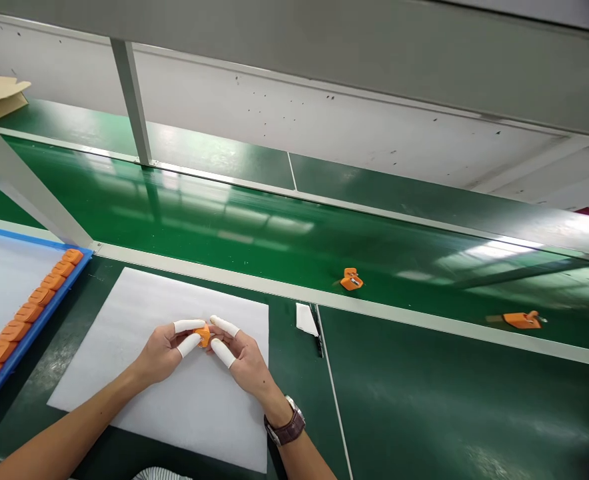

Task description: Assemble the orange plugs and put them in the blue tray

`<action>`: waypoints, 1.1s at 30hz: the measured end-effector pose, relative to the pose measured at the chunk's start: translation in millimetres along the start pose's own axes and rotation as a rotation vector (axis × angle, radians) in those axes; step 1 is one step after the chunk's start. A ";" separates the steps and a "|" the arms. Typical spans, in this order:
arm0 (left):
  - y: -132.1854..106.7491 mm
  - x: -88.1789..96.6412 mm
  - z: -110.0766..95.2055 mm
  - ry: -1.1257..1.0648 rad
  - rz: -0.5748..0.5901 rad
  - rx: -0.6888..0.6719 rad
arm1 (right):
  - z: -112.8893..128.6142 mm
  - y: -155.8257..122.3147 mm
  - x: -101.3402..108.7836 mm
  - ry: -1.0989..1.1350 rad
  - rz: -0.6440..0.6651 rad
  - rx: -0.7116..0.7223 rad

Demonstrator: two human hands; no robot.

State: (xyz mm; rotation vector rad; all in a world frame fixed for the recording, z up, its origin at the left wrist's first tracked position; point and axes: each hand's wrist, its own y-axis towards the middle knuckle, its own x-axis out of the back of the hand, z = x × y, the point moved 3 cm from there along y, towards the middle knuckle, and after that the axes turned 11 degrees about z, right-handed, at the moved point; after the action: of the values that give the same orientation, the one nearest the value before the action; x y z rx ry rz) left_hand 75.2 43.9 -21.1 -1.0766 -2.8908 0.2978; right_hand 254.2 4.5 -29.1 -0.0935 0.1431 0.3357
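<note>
A small orange plastic part (203,336) is held a little above a white sheet (189,413). My left hand (162,353) pinches its left side between thumb and index finger, both in white finger covers. My right hand (244,357), with the same covers on its thumb and index finger, closes in on the part's right side. Its other fingers are curled behind and partly hidden. The part's fine details are too small to make out. A watch (287,423) is on my right wrist.
At the left, a blue-edged tray (49,308) holds a row of several orange parts (28,312). Two orange pieces with metal bits, one nearer (352,279) and one farther right (522,320), lie on the green belt (199,233). A white scrap (306,319) and a grey post (132,100) stand out.
</note>
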 end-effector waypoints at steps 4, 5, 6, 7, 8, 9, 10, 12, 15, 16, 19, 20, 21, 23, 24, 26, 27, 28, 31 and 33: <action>-0.2 2.4 -2.7 -0.008 0.015 0.021 | 2.4 -2.8 4.9 -0.201 -0.115 0.066; -0.5 2.8 -3.1 -0.008 0.020 0.028 | 3.2 -3.2 5.8 -0.213 -0.130 0.071; -0.8 3.1 -3.4 -0.011 0.026 0.033 | 4.0 -3.5 6.6 -0.210 -0.140 0.065; -0.9 3.6 -3.5 -0.017 0.031 0.039 | 4.8 -3.5 7.2 -0.202 -0.148 0.053; -0.9 4.2 -3.5 -0.027 0.036 0.043 | 5.7 -3.3 7.6 -0.195 -0.153 0.038; -0.8 4.9 -3.3 -0.039 0.042 0.046 | 6.6 -2.9 7.8 -0.191 -0.160 0.027; -0.4 5.5 -3.1 -0.054 0.047 0.046 | 7.2 -2.2 7.9 -0.188 -0.166 0.019; 1.0 6.6 -3.3 -0.083 0.049 0.030 | 7.0 -0.2 8.1 -0.185 -0.179 0.021; 2.9 6.2 -6.3 -0.138 0.024 -0.025 | 1.3 2.4 9.2 -0.178 -0.175 0.038; 2.9 6.0 -8.4 -0.154 0.005 -0.039 | -2.0 2.6 9.9 -0.178 -0.175 0.038; -2.6 9.9 -21.7 -0.180 -0.069 -0.082 | -13.2 1.2 12.9 -0.206 -0.192 0.002; -7.3 14.4 -29.2 -0.177 -0.096 -0.107 | -16.5 0.5 13.9 -0.226 -0.197 -0.022; -14.4 21.2 -38.4 -0.162 -0.126 -0.140 | -18.8 -0.1 14.8 -0.247 -0.206 -0.044; -38.2 41.6 -60.7 -0.082 -0.205 -0.197 | -21.0 -1.0 15.6 -0.290 -0.209 -0.115; -55.8 55.1 -72.7 -0.022 -0.268 -0.208 | -20.5 -1.7 15.8 -0.305 -0.218 -0.145; -102.1 87.3 -94.7 0.112 -0.446 -0.174 | -18.2 -3.1 15.5 -0.332 -0.214 -0.207; -130.5 105.9 -103.8 0.174 -0.595 -0.142 | -17.2 -3.5 15.4 -0.346 -0.206 -0.235; -160.8 124.6 -110.3 0.237 -0.747 -0.078 | -16.7 -3.8 15.6 -0.363 -0.199 -0.258; -245.1 172.6 -113.9 0.328 -1.026 0.132 | -19.7 -2.4 18.2 -0.420 -0.205 -0.298; -283.5 193.5 -103.6 0.381 -1.022 0.334 | -22.2 -0.7 18.7 -0.458 -0.221 -0.317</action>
State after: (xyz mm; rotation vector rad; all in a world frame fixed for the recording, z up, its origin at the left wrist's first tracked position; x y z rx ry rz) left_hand -242.9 -22.8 130.3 0.3868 -2.4953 0.4148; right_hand 269.2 7.2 -53.9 -0.3396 -0.3734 0.1497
